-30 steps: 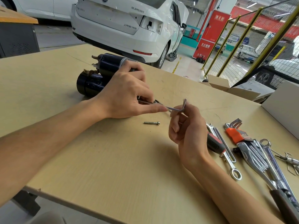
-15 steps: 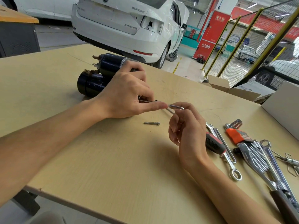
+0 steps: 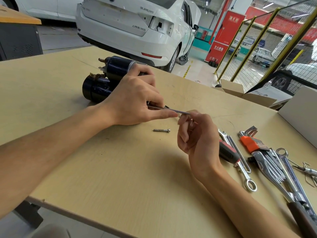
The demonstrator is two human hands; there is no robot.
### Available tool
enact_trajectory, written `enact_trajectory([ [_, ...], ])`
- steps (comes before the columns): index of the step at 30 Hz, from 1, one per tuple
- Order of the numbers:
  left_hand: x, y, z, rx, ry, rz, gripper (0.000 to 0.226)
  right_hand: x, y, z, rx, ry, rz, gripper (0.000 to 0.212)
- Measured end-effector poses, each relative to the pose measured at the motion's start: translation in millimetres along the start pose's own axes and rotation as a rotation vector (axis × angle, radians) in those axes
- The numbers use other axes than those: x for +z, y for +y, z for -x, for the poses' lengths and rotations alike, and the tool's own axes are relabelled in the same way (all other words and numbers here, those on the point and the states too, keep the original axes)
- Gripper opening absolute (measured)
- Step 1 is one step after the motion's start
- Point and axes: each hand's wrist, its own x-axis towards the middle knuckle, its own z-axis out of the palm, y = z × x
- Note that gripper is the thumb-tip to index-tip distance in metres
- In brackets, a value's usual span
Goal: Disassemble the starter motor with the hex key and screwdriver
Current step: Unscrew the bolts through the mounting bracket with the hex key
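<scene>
**A:** From the head view, where does the starter motor (image 3: 109, 78) lie?

**B:** I see it on its side toward the far left of the table (image 3: 120, 169), its long axis running left to right, the dark end cap facing left. My left hand (image 3: 133, 100) lies over its right end and hides the part I am working on.

**A:** And the hex key (image 3: 173, 110)?

**B:** Its long arm sticks out from under my left hand and points right, roughly along the motor's axis. My left thumb and forefinger seem to steady that shaft. My right hand (image 3: 197, 134) has its fingertips curled round the near end of the key, pinching it; the short arm is hidden by those fingers.

**A:** So which hand turns it?

**B:** The right, I judge. It sits at the free end, while the bolt lies to the left of that grip, out of sight under my left hand. I would twist about the shaft's line.

**A:** Anything loose?

**B:** One bolt (image 3: 162, 130) lies on the table between my hands, apart from both. The screwdriver (image 3: 227, 152) lies just right of my right wrist, untouched.
</scene>
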Motion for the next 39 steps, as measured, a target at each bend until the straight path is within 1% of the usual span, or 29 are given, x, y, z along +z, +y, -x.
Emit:
enact_trajectory([
  [3, 0.9, -0.8, 0.2, -0.004, 0.006, -0.006, 0.041, -0.7, 1.1, 0.8, -0.037, 0.022, 0.058, 0.025],
  [6, 1.4, -1.5, -0.1, 0.000, 0.017, -0.010, 0.041, -1.0, 2.4, 0.5, -0.041, 0.080, 0.125, 0.032],
  [10, 1.6, -0.8, -0.5, 0.008, 0.024, -0.017, 0.039, -1.9, 2.9, -1.8, 0.044, 0.158, 0.122, 0.029],
  [12, 1.3, -0.3, -0.9, 0.017, 0.019, -0.016, 0.039, -2.1, 2.5, -2.5, 0.081, 0.150, 0.093, 0.037],
  [14, 0.6, 0.0, -1.1, 0.021, 0.014, -0.018, 0.042, -0.5, 0.8, -1.8, 0.082, 0.092, 0.035, 0.047],
  [15, 0.4, -0.1, -0.9, 0.019, 0.010, -0.019, 0.042, 0.5, -0.1, -1.3, 0.070, 0.057, 0.011, 0.048],
  [17, -0.2, 0.0, -0.6, 0.012, 0.003, -0.018, 0.043, 1.8, -1.2, -0.4, 0.040, 0.010, -0.008, 0.042],
  [20, -0.4, 0.6, -0.6, 0.008, 0.004, -0.012, 0.044, 0.9, 0.0, 0.2, -0.005, -0.012, -0.003, 0.031],
  [27, 0.2, -1.5, 0.3, -0.012, -0.001, 0.002, 0.041, 0.4, 1.4, 0.9, -0.050, 0.024, 0.085, 0.027],
  [30, 0.3, -0.6, -0.3, -0.015, -0.003, 0.018, 0.043, 0.7, 0.9, 1.6, -0.061, 0.061, 0.129, 0.034],
  [32, 0.8, -0.8, -0.3, -0.015, -0.002, 0.012, 0.043, 1.3, 0.8, 1.8, -0.046, 0.087, 0.127, 0.037],
  [36, 1.9, -1.4, 0.5, -0.018, 0.002, 0.004, 0.039, 1.8, 1.8, 0.2, 0.004, 0.130, 0.129, 0.030],
  [39, 1.4, -0.7, -0.2, -0.015, 0.008, 0.004, 0.039, 1.4, 1.7, -0.4, 0.036, 0.112, 0.087, 0.042],
])
